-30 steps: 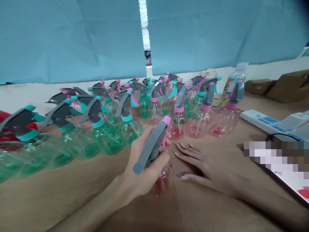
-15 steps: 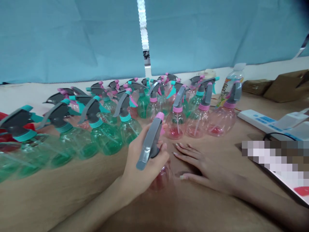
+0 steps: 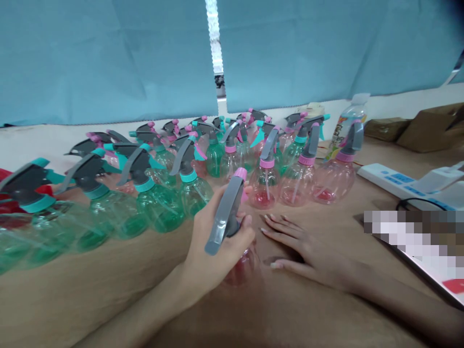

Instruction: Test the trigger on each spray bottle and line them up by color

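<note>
My left hand (image 3: 213, 241) is wrapped round the neck of a pink spray bottle (image 3: 242, 270), whose grey trigger head with a pink nozzle points away from me. The hand hides the collar and much of the bottle's body. Beside it, my right hand (image 3: 308, 251) lies flat on the wooden table (image 3: 290, 314), fingers spread and holding nothing. Just beyond the right fingertips stand three pink spray bottles, the nearest one (image 3: 264, 191) among them. To the left runs a row of green spray bottles with turquoise collars, one of them (image 3: 161, 208) holding a dark green patch low inside.
More pink and green spray bottles (image 3: 215, 154) crowd behind, near a blue cloth-covered wall (image 3: 163, 58). On the right are a clear drink bottle (image 3: 348, 121), a white power strip (image 3: 391, 181) with plugs, brown cardboard boxes (image 3: 427, 128) and a partly blurred-out flat object (image 3: 449, 285).
</note>
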`<state>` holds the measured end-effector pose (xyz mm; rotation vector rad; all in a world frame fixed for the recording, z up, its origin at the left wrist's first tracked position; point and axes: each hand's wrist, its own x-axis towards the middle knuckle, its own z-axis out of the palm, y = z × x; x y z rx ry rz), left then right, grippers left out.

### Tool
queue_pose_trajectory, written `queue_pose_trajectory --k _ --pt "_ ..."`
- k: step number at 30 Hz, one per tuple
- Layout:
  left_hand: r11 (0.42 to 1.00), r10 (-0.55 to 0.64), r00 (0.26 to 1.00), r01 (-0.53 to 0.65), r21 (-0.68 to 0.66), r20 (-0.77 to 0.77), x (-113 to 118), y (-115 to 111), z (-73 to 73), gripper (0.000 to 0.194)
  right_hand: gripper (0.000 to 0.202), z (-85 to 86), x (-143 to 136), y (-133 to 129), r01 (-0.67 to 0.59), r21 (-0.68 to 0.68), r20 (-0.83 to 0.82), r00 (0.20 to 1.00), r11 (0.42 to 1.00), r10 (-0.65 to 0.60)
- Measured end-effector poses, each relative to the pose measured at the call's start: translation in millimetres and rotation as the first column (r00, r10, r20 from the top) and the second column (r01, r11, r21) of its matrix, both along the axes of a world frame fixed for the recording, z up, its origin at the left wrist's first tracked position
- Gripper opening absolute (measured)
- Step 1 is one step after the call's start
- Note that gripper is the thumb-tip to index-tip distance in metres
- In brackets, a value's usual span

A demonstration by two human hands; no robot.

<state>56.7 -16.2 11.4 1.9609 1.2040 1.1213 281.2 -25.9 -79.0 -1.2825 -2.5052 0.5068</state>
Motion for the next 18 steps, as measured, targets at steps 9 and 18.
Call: queue_pose_trajectory --k 9,18 --pt "1.0 0.022 1.0 -0.022 0.017 -0.005 1.7 1.0 1.6 0.058 0.068 -4.2 2.7 0.1 -0.005 0.011 -0.013 1.0 1.0 0.005" --pt "0.999 0.047 0.999 -0.047 -0.007 -0.012 2.2 -0.8 4.5 0.043 0.069 -4.0 1.7 1.3 -0.012 -0.006 -0.034 0.999 1.0 0.012"
